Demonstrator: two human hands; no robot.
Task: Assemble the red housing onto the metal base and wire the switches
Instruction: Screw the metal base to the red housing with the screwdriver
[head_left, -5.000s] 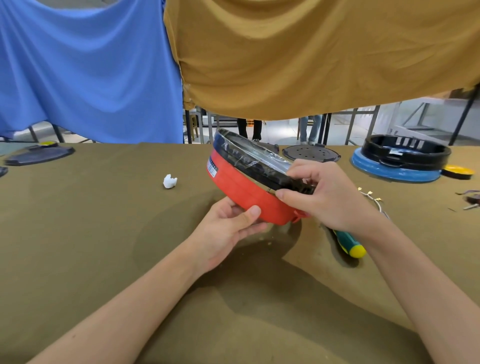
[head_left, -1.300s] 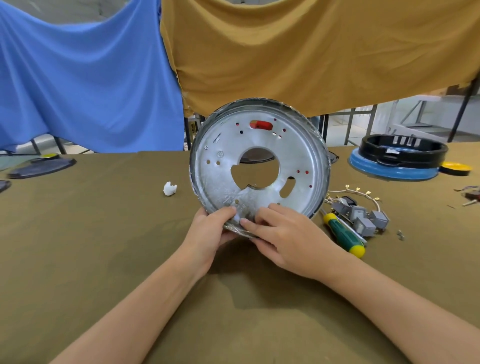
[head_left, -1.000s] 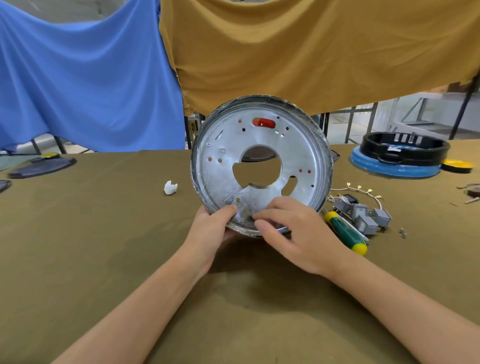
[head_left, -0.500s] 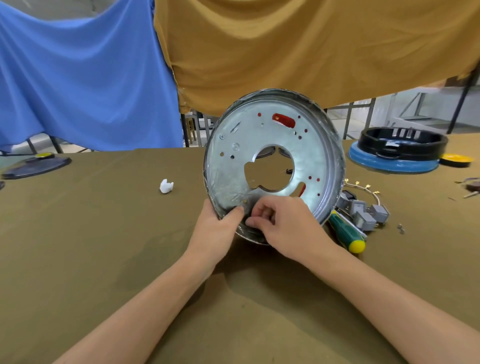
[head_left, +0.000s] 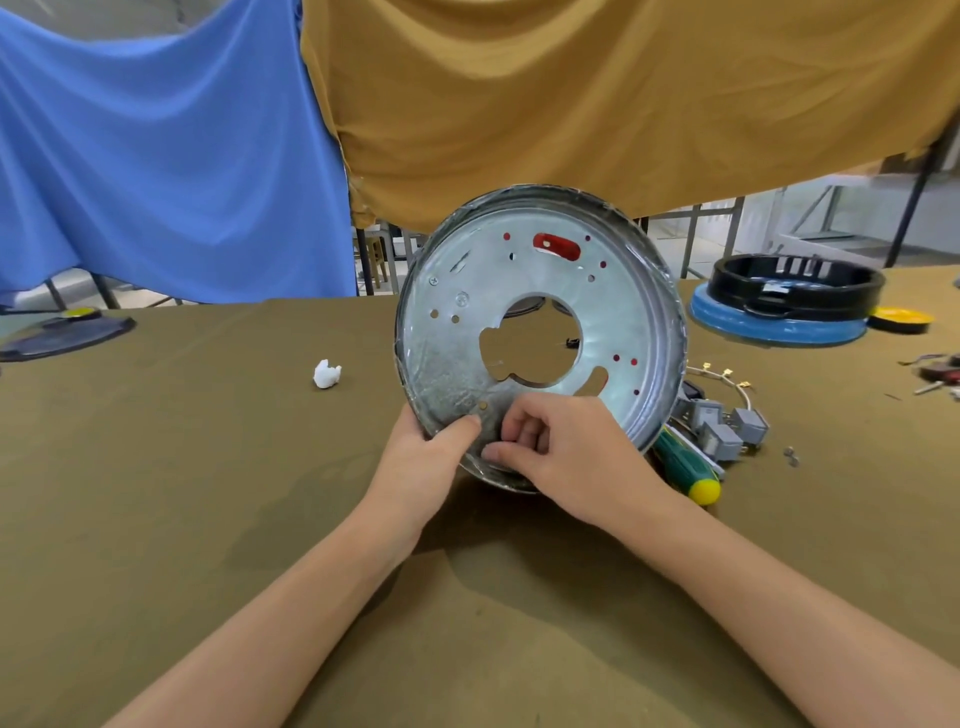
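Hands meet at the lower rim of a round silver metal base plate (head_left: 540, 332) with a large cut-out in its middle, stood up on edge over the olive-covered counter (head_left: 182, 493) so its flat underside faces the person. The left hand (head_left: 421, 462) clamps the rim, thumb on the face and fingers hidden behind, which looks meant to steady the disc. The right hand (head_left: 566, 452) is curled, its fingertips pinched close on the plate beside the left thumb; whether a small part sits between them I cannot tell. Holding the plate upright probably lets the person line up its holes: the red plastic housing (head_left: 556, 245) shows through a slot and several small holes near the top, so it sits behind the base.

Just right of the plate, partly hidden by its edge, lie a green-and-yellow-handled screwdriver (head_left: 685, 467) and a cluster of grey switches (head_left: 722, 431) with pale wires, waiting unwired. A small white crumpled scrap (head_left: 326, 374) lies to the left, well apart. Farther right rests a black ring on a blue disc (head_left: 784, 306). Nothing blocks the hands, though the raised plate screens the tools.
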